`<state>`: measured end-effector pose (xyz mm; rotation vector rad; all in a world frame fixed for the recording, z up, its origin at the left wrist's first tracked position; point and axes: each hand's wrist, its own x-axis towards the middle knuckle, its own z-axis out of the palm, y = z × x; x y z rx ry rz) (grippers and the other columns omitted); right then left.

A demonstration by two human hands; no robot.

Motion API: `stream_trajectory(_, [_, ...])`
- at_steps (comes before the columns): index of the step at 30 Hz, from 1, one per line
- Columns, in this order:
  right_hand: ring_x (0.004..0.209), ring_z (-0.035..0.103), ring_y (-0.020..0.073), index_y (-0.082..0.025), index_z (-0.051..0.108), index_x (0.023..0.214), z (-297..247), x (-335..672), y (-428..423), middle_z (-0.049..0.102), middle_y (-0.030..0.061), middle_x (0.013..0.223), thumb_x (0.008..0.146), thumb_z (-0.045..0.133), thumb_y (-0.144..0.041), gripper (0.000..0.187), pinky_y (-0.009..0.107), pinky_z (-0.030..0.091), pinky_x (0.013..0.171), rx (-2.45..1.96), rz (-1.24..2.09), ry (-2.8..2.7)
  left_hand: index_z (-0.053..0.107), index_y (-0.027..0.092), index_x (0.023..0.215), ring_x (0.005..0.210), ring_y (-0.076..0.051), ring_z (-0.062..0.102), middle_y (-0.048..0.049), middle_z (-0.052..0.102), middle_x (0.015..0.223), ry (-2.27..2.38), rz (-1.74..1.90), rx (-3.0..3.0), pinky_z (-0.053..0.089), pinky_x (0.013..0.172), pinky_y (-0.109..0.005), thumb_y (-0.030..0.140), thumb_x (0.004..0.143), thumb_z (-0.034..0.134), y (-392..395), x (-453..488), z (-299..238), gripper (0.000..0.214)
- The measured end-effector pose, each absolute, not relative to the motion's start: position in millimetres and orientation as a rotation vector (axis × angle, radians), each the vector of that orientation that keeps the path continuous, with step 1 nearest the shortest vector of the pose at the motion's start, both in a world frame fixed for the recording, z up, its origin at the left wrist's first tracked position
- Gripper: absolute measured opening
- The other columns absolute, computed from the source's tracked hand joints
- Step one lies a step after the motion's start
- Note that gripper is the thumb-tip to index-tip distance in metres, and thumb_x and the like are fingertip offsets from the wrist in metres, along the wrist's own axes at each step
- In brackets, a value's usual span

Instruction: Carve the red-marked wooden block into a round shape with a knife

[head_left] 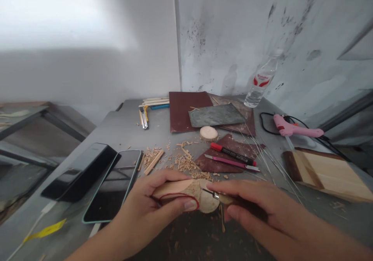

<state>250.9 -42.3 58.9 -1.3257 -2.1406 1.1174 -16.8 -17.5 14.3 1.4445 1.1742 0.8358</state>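
Observation:
My left hand is closed around a pale piece of wood with a curved red line drawn on it. The thumb presses beside the red line near the wood's right end. My right hand grips a carving tool with a short metal shank and a wooden handle. Its tip points left, at the end of the wood; whether it touches I cannot tell. A round wood slice sits just behind and below the tip. Wood shavings lie scattered beyond both hands.
On the grey table are a phone, a black box-like device, a utility knife, sandpaper sheets, a red-capped marker and a pink craft knife. At right are a bottle, a pink glue gun and a wood block.

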Motion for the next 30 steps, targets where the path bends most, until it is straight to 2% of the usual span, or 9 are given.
stream_trajectory(3, [0.118, 0.07, 0.0231, -0.042, 0.063, 0.145, 57, 249, -41, 0.073, -0.0007, 0.135, 0.106, 0.057, -0.036, 0.041, 0.036, 0.056, 0.103, -1.29, 1.094, -2.158, 0.08, 0.03, 0.097, 0.07, -0.017, 0.073, -0.0002, 0.08, 0.082, 1.187, 0.881, 1.495, 0.057, 0.062, -0.021, 0.04, 0.072, 0.091, -19, -17, 15, 0.029])
stream_trajectory(7, [0.117, 0.07, 0.02, -0.045, 0.058, 0.15, 57, 249, -40, 0.073, -0.0035, 0.134, 0.108, 0.053, -0.033, 0.043, 0.031, 0.057, 0.097, -1.219, 1.096, -2.205, 0.081, 0.03, 0.098, 0.07, -0.017, 0.073, -0.0005, 0.08, 0.081, 1.184, 0.851, 1.522, 0.057, 0.063, -0.022, 0.043, 0.074, 0.09, -20, -18, 15, 0.028])
stream_trajectory(11, [0.119, 0.067, 0.0188, -0.047, 0.053, 0.152, 50, 253, -42, 0.072, -0.0039, 0.135, 0.109, 0.052, -0.031, 0.046, 0.033, 0.053, 0.104, -1.206, 1.02, -2.239, 0.083, 0.03, 0.099, 0.071, -0.018, 0.07, -0.0015, 0.08, 0.084, 1.154, 0.778, 1.527, 0.056, 0.064, -0.024, 0.047, 0.08, 0.085, -19, -19, 14, 0.025])
stream_trajectory(14, [0.113, 0.068, 0.0189, -0.043, 0.058, 0.148, 43, 254, -42, 0.072, -0.0002, 0.126, 0.109, 0.051, -0.028, 0.043, 0.034, 0.054, 0.1, -1.237, 0.973, -2.259, 0.083, 0.029, 0.096, 0.072, -0.018, 0.068, -0.0016, 0.079, 0.083, 1.142, 0.727, 1.544, 0.054, 0.064, -0.024, 0.051, 0.083, 0.081, -18, -18, 14, 0.025])
stream_trajectory(17, [0.101, 0.069, 0.0169, -0.036, 0.066, 0.14, 42, 248, -40, 0.074, 0.0014, 0.113, 0.108, 0.05, -0.023, 0.038, 0.029, 0.056, 0.092, -1.197, 0.949, -2.238, 0.082, 0.028, 0.092, 0.069, -0.016, 0.064, -0.0005, 0.076, 0.078, 1.128, 0.685, 1.602, 0.051, 0.06, -0.022, 0.054, 0.088, 0.075, -18, -18, 13, 0.027])
stream_trajectory(23, [0.086, 0.073, 0.0143, -0.031, 0.076, 0.121, 47, 239, -39, 0.078, -0.0029, 0.095, 0.105, 0.055, -0.023, 0.027, 0.023, 0.058, 0.08, -1.218, 1.056, -2.116, 0.077, 0.024, 0.092, 0.061, -0.01, 0.059, 0.0032, 0.07, 0.071, 1.098, 0.669, 1.911, 0.046, 0.055, -0.017, 0.046, 0.095, 0.067, -22, -19, 13, 0.024])
stream_trajectory(25, [0.088, 0.074, 0.0152, -0.028, 0.076, 0.122, 45, 240, -41, 0.079, -0.0011, 0.099, 0.105, 0.054, -0.021, 0.029, 0.023, 0.059, 0.079, -1.206, 1.013, -2.14, 0.077, 0.023, 0.094, 0.057, -0.009, 0.059, 0.004, 0.07, 0.069, 1.103, 0.688, 2.003, 0.044, 0.053, -0.016, 0.043, 0.097, 0.065, -23, -20, 13, 0.023])
stream_trajectory(28, [0.102, 0.074, 0.0177, -0.025, 0.069, 0.137, 43, 244, -44, 0.078, 0.0037, 0.115, 0.105, 0.048, -0.015, 0.04, 0.026, 0.059, 0.091, -1.14, 0.852, -2.271, 0.077, 0.024, 0.101, 0.054, -0.008, 0.059, 0.0047, 0.072, 0.069, 1.095, 0.73, 2.086, 0.044, 0.051, -0.016, 0.039, 0.098, 0.065, -26, -20, 13, 0.019])
stream_trajectory(30, [0.107, 0.073, 0.0178, -0.024, 0.066, 0.142, 43, 244, -45, 0.077, 0.0047, 0.119, 0.104, 0.046, -0.011, 0.045, 0.027, 0.058, 0.095, -1.124, 0.806, -2.316, 0.077, 0.025, 0.105, 0.053, -0.008, 0.061, 0.0048, 0.073, 0.07, 1.069, 0.741, 2.114, 0.044, 0.05, -0.016, 0.038, 0.098, 0.066, -27, -20, 13, 0.018])
